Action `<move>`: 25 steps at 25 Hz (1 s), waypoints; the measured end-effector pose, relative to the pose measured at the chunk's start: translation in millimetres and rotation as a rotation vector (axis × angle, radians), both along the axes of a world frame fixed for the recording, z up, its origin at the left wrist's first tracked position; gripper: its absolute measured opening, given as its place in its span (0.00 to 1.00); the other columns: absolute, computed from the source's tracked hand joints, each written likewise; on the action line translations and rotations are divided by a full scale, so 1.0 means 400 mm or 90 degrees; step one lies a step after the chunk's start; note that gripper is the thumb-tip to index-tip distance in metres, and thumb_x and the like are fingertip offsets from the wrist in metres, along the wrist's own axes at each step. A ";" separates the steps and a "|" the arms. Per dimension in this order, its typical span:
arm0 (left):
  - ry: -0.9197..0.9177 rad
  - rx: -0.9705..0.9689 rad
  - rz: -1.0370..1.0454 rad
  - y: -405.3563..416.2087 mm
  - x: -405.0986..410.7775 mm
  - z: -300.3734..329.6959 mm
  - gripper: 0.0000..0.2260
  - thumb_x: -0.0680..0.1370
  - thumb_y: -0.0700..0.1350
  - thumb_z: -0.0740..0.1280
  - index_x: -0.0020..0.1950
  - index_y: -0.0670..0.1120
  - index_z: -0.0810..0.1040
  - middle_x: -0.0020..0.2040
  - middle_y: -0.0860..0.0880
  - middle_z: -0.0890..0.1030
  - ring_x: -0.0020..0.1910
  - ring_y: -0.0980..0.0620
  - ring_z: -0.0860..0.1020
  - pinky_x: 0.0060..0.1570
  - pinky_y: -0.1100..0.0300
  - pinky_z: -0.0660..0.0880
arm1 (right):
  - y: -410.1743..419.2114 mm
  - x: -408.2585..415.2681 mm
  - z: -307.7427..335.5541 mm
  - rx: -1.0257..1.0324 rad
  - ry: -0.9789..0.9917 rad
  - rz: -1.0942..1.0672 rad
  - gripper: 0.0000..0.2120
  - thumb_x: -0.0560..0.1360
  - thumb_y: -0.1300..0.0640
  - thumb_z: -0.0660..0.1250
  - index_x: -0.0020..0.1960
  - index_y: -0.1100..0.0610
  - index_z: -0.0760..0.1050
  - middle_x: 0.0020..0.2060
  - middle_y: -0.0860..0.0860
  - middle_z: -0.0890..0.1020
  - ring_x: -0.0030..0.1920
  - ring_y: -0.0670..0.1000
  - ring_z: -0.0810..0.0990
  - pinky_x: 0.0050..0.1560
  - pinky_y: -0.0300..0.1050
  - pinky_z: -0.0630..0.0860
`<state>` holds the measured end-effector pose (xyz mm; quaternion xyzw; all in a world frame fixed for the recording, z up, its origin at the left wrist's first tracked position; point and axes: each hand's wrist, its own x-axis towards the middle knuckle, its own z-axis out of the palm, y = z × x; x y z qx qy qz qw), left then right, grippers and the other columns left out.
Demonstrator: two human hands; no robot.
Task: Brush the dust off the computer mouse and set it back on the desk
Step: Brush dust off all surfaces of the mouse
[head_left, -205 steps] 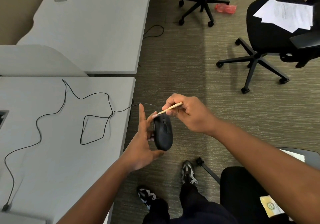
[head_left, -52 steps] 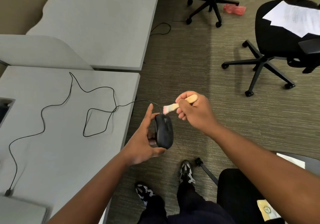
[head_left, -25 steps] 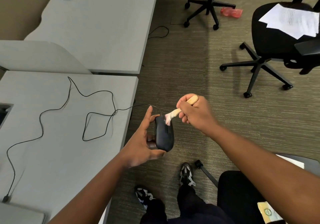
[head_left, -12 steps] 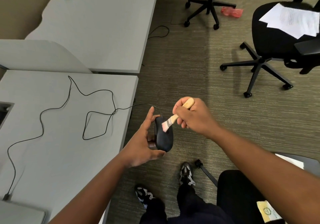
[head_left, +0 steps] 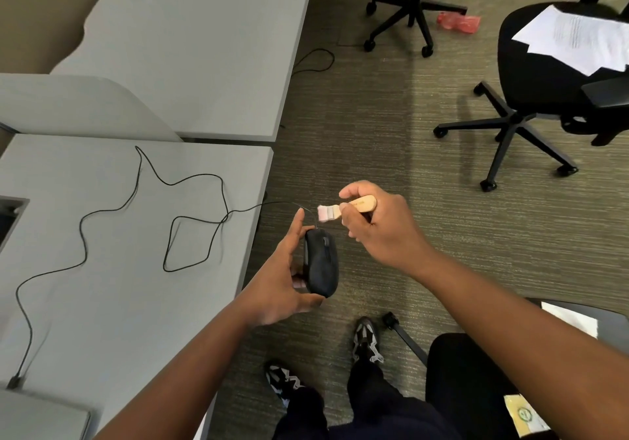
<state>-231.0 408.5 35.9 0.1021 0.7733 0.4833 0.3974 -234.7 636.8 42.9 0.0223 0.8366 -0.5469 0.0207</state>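
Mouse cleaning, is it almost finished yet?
Not quite. The left hand holds the black mouse out over the carpet, off the desk. The right hand grips the small brush, bristles lifted just above the mouse. How much dust is left cannot be seen. Setting the mouse on the desk is not yet done.

The black wired computer mouse (head_left: 321, 262) is held off the grey desk (head_left: 112, 290), over the carpet, its thin cable (head_left: 190, 215) looping across the desktop.
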 end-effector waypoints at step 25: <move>0.018 0.001 -0.006 -0.011 0.022 0.000 0.65 0.71 0.31 0.80 0.81 0.69 0.34 0.77 0.77 0.55 0.66 0.55 0.81 0.57 0.54 0.84 | 0.043 -0.088 -0.016 -0.205 -0.319 -0.062 0.05 0.76 0.62 0.71 0.48 0.64 0.82 0.28 0.51 0.80 0.26 0.46 0.74 0.27 0.39 0.69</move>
